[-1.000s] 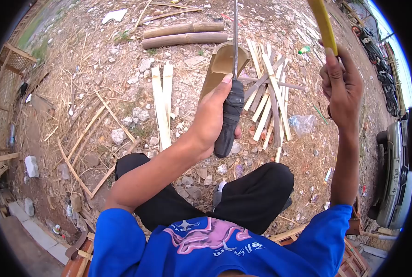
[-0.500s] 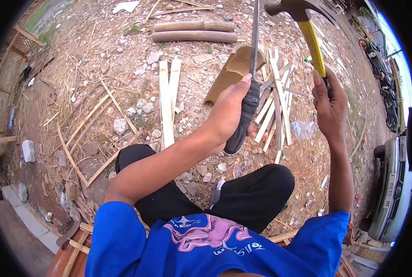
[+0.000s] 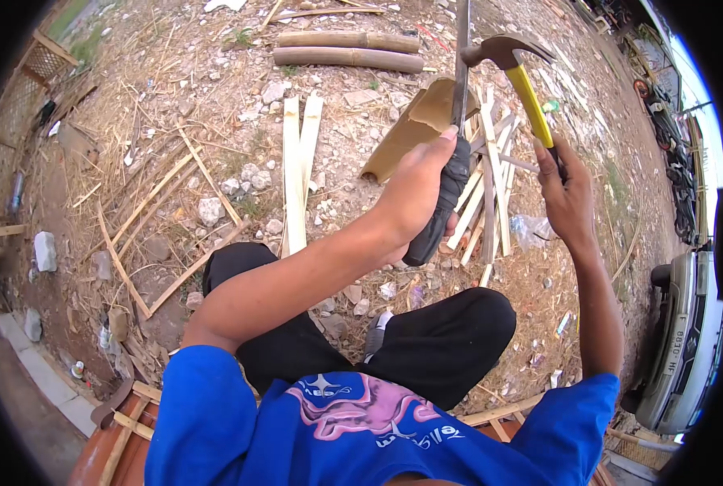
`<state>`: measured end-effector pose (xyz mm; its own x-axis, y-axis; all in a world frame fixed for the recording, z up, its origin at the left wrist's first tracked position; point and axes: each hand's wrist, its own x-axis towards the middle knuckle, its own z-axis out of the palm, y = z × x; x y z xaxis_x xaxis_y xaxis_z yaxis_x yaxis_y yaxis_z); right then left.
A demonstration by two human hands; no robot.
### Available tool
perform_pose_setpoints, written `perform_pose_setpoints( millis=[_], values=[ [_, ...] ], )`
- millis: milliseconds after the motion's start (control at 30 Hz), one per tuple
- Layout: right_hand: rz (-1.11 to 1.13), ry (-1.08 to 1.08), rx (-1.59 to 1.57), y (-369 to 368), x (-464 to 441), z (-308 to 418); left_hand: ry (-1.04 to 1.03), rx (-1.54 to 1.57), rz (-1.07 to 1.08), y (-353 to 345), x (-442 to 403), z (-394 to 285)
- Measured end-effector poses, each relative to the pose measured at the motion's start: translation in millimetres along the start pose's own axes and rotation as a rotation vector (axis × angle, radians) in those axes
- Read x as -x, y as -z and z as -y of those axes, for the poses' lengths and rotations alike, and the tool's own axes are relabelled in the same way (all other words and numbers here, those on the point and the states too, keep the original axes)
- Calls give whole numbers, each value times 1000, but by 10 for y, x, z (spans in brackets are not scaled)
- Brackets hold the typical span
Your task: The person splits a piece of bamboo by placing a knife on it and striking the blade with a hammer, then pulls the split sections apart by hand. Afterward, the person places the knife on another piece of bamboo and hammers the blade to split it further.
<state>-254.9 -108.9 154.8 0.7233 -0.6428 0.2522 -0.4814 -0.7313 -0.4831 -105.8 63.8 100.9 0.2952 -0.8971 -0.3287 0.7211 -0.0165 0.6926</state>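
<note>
My left hand [image 3: 417, 190] is closed around the black wrapped handle of a long metal blade [image 3: 461, 73], which points up and away from me. Behind the blade lies a split bamboo piece [image 3: 402, 134] with its hollow side showing. In my right hand [image 3: 568, 190] is a hammer [image 3: 530, 99] with a yellow handle, gripped low. Its dark head is beside the blade, at or very near its edge; contact is hard to make out.
Two bamboo poles [image 3: 349, 58] lie farther out. Pale strips [image 3: 294, 178] stand left of the bamboo piece, and a pile of strips [image 3: 491, 170] lies right. Stones and thin sticks cover the ground. A vehicle [image 3: 686, 340] and motorcycles [image 3: 673, 146] are at the right.
The hammer has come down from the top edge and moved left to the blade. My left hand and the blade sit farther right in view, the blade leaning slightly more.
</note>
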Motion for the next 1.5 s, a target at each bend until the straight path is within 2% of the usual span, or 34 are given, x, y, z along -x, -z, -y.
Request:
perform_pose_setpoints(
  millis=[167, 267, 300, 333, 433, 500, 567, 600, 667, 733, 933, 967, 1100, 1200, 1233, 1333, 1433, 1467, 1500],
  values=[
    [-75, -110, -326, 200, -48, 155, -17, 11, 28, 2, 13, -2],
    [-92, 18, -306, 63, -3, 78, -7, 0, 31, 4, 8, -7],
    [-95, 78, -163, -13, 6, 28, -3, 8, 23, -1, 4, -12],
    [-21, 50, 5, -25, 37, 21, 1, 15, 14, -5, 6, -11],
    [-79, -13, -64, 52, -5, 55, 1, 24, 10, -12, 7, -21],
    [-153, 28, -241, 243, -68, 157, -9, 14, 17, 0, -3, -19],
    [-269, 170, -428, 444, -131, 346, -25, 5, 29, 5, -19, 4],
    [-364, 198, -508, 481, -125, 479, -22, 7, 30, -1, -32, 2],
    [-419, 250, -670, 322, -115, 358, -23, 17, 32, -13, -39, -6],
    [-53, 139, 59, -20, 23, -77, -9, 21, 3, -27, -38, -3],
    [-74, -123, -366, 47, 10, 53, 12, 14, -2, -14, -19, -30],
    [-62, -69, -370, 76, -6, 59, 20, 8, -2, -27, -5, -9],
    [-40, 20, -52, -141, 62, -104, 7, 15, 29, -24, -18, -9],
    [-85, -32, -141, -10, 19, -60, -4, 14, 23, -21, -20, -18],
    [-102, 13, -230, 94, -12, 7, 1, 18, 28, -19, -20, -23],
    [-342, 120, -539, 347, -82, 379, -9, 23, 43, -17, -24, -23],
    [-467, 249, -698, 61, -76, 213, -13, 22, 56, -11, -45, -18],
    [-180, 126, -362, -37, 4, -66, -14, 18, 60, -15, -45, -25],
    [-91, 72, -210, -132, 7, -113, -13, 24, 54, -9, -42, -43]
  ],
)
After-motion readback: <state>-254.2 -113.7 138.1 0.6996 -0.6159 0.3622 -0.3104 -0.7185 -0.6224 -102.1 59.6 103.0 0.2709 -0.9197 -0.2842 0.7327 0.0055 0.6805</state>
